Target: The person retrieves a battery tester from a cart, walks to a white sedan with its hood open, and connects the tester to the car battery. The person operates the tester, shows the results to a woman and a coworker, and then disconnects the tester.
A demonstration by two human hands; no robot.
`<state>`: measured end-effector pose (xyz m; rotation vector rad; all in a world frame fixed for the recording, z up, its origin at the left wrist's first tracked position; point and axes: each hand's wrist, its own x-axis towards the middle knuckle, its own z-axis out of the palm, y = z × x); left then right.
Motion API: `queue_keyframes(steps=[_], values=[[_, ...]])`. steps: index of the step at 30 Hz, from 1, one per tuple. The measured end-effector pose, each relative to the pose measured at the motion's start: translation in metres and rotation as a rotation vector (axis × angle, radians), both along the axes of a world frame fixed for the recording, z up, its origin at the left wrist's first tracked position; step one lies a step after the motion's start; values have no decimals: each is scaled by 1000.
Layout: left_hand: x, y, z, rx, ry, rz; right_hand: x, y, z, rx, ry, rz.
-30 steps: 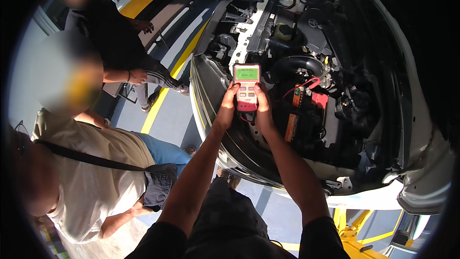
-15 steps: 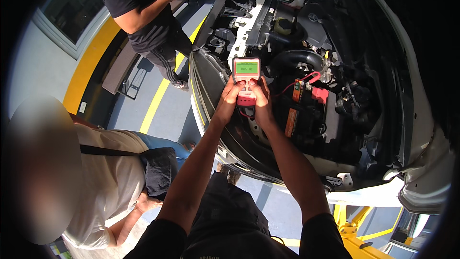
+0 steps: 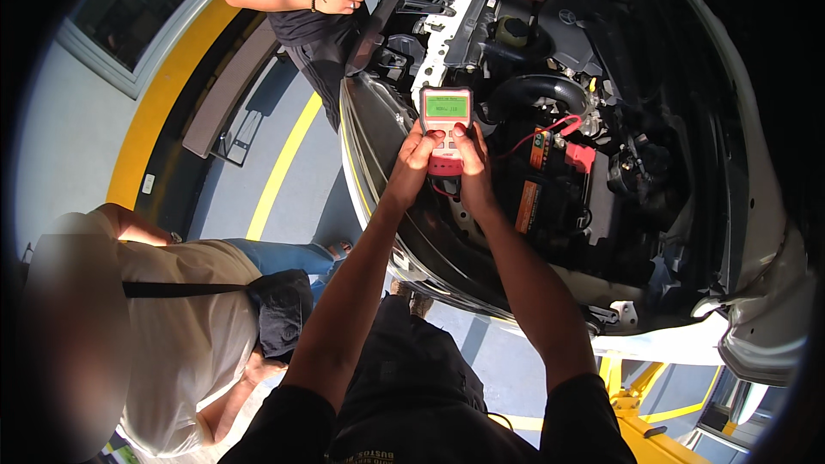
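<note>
Both my hands grip a red and grey handheld battery tester with a lit green screen, held over the front edge of an open engine bay. My left hand wraps its left side, thumb on the keypad. On the other side, my right hand is closed round the casing, its thumb near the upper buttons. A red lead runs to a red clamp by the car battery. Below the tester, a cable loop is partly hidden by my hands.
A black curved intake hose and engine cover lie beyond the battery. At left stands a person in a light shirt with a dark bag; another in black is farther off, near a bench. A yellow lift part is lower right.
The tester and my hands sit slightly higher in view, and the thumbs have shifted on the keypad. The person in black has moved, now holding a small light-coloured object.
</note>
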<state>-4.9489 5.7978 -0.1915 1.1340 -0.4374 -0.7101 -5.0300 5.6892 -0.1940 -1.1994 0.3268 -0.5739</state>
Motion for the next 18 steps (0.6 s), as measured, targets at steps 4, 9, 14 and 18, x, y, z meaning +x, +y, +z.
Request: queue_keyframes(steps=[4, 9, 14, 18], values=[[-1, -1, 0, -3, -15, 13, -1, 0, -2, 6, -2, 0], [-1, 0, -1, -24, 10, 11, -1, 2, 3, 25, -7, 15], [-1, 1, 1, -44, 25, -6, 3, 3, -4, -9, 5, -42], [1, 1, -3, 16, 3, 4, 3, -4, -15, -16, 16, 21]])
